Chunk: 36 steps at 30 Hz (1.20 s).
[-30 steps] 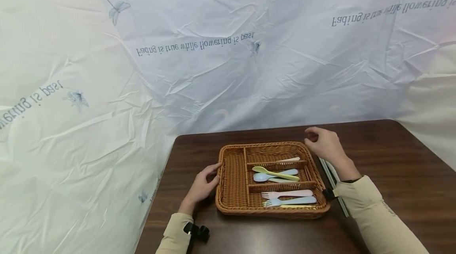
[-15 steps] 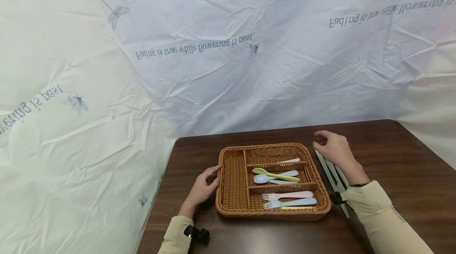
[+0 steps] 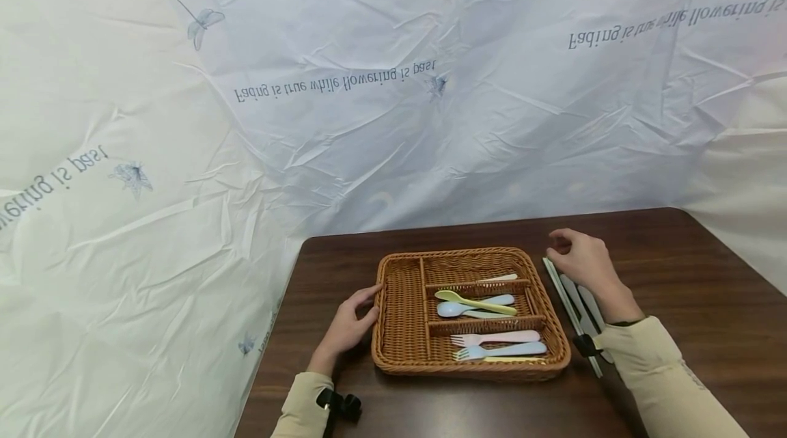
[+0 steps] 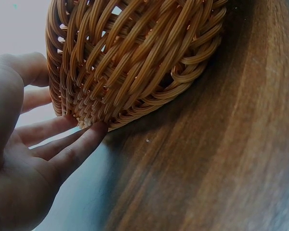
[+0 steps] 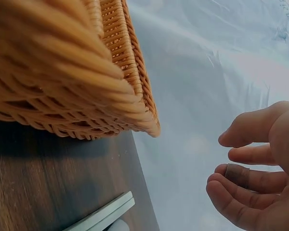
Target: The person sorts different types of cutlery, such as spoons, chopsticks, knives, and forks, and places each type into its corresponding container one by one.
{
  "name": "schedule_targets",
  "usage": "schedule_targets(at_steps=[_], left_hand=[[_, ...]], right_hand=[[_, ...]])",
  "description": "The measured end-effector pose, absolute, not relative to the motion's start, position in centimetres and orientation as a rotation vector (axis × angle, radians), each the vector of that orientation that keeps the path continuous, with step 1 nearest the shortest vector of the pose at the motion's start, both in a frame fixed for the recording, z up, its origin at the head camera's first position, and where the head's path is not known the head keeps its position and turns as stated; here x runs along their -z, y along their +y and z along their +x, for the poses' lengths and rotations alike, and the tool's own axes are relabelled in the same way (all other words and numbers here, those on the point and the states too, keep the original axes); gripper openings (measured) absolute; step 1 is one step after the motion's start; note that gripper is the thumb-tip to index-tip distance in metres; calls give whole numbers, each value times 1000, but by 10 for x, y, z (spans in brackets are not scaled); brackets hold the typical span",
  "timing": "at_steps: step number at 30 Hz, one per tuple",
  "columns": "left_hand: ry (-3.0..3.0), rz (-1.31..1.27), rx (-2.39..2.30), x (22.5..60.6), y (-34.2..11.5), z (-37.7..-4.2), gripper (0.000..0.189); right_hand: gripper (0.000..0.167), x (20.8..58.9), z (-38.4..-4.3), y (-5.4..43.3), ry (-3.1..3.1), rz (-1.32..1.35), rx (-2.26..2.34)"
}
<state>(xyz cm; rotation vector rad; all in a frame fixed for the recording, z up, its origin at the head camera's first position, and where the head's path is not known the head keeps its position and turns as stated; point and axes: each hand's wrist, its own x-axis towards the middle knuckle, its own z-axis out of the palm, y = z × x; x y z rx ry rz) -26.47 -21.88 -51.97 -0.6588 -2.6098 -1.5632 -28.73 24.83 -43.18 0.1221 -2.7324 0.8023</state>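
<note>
A brown wicker cutlery tray (image 3: 399,363) sits on the table. My left hand (image 3: 348,322) rests its fingers against the tray's left wall; in the left wrist view, extended fingertips touch the weave (image 4: 135,53). My right hand (image 3: 584,260) hovers right of the tray with loosely curled fingers, holding nothing. Below it lie pale green chopsticks (image 3: 568,311). Grey flat-handled utensils (image 3: 581,305) lie alongside, partly hidden by the hand and sleeve. Spoons, one yellow (image 3: 473,302) and one blue (image 3: 455,308), fill the middle compartment. Pink (image 3: 501,337) and blue forks (image 3: 504,350) lie in the front one.
In the tray's back compartment, a white utensil (image 3: 501,278) shows partly above the divider. The left compartment (image 3: 402,308) is long and bare. Behind the dark wooden table (image 3: 688,274) hangs a white printed sheet (image 3: 344,137).
My right hand has moved rightward, from the tray's back right corner to above the chopsticks, which show more now. My left hand stays against the tray.
</note>
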Motion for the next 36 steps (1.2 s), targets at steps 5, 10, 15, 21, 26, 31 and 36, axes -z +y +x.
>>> schedule_targets(at_steps=[5, 10, 15, 21, 26, 31, 36], left_hand=[[-2599, -670, 1555, 520, -219, -265, 45], [-2568, -716, 1516, 520, -219, -265, 45], [-2602, -688, 1530, 520, -220, -265, 45], [-2614, -676, 1537, 520, -219, -265, 46], [-2563, -697, 1576, 520, -218, -264, 45], [-2529, -703, 1611, 521, -218, -263, 45], [-2569, -697, 1552, 520, -218, -264, 45]], right_hand=[[39, 434, -286, 252, -2737, 118, -800], [39, 436, -283, 257, -2753, 98, -814], [41, 440, -282, 262, -2768, 89, -784], [43, 447, -281, 269, -2795, 61, -732], [46, 450, -280, 272, -2827, 39, -756], [46, 454, -279, 274, -2838, 37, -762], [46, 457, -278, 276, -2850, 38, -757]])
